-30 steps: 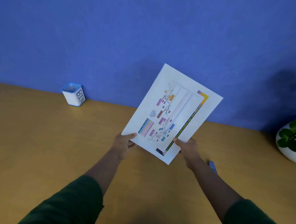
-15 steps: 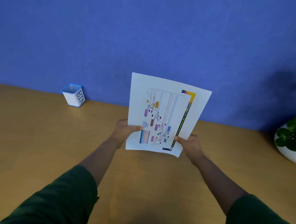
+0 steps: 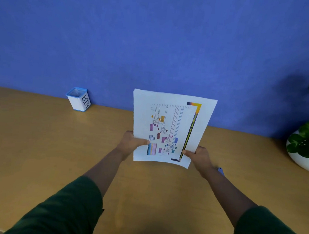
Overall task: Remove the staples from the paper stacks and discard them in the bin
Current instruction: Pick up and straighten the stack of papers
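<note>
I hold a white paper stack [image 3: 169, 128] with a coloured chart printed on its top sheet, raised above the wooden desk and nearly upright. My left hand [image 3: 132, 143] grips its lower left edge, thumb on the front. My right hand [image 3: 200, 156] pinches the lower right corner. No staple is visible from here. A small white bin [image 3: 78, 101] with a blue rim, labelled BIN, stands at the back left against the blue wall. A bit of a blue tool [image 3: 221, 171] shows on the desk behind my right wrist.
A potted green plant [image 3: 306, 142] in a white pot sits at the right edge of the desk [image 3: 41, 146]. The blue wall runs along the back of the desk.
I have turned the paper stack anticlockwise from a slanted pose to nearly upright, and both hands have shifted along its lower edge. The bin and plant stayed put.
</note>
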The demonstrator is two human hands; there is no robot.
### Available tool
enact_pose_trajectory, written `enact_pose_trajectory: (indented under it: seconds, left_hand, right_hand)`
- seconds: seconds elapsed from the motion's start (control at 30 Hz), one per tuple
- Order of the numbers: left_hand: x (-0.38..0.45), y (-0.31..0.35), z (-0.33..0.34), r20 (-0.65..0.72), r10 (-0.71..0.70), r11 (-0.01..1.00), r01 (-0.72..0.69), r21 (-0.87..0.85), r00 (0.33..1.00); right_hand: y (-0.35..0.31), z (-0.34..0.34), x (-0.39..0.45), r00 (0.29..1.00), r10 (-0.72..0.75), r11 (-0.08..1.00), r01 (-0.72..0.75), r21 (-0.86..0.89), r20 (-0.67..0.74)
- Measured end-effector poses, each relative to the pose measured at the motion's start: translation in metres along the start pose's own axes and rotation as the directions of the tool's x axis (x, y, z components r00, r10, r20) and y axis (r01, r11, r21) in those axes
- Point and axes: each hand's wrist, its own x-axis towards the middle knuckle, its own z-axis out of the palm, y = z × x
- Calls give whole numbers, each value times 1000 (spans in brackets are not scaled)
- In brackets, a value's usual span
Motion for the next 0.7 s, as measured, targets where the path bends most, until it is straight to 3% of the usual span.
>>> enact_pose_trajectory:
  seconds: [0.53, 0.7]
  left_hand:
    - [1, -9, 8, 7, -74, 991, 73, 113, 997]
    - [13, 15, 15, -85, -30, 980, 46, 195, 996]
  right_hand:
    - [23, 3, -5, 996, 86, 989, -85, -119, 1]
    - [12, -1, -1, 977, 180, 983, -184, 27, 113]
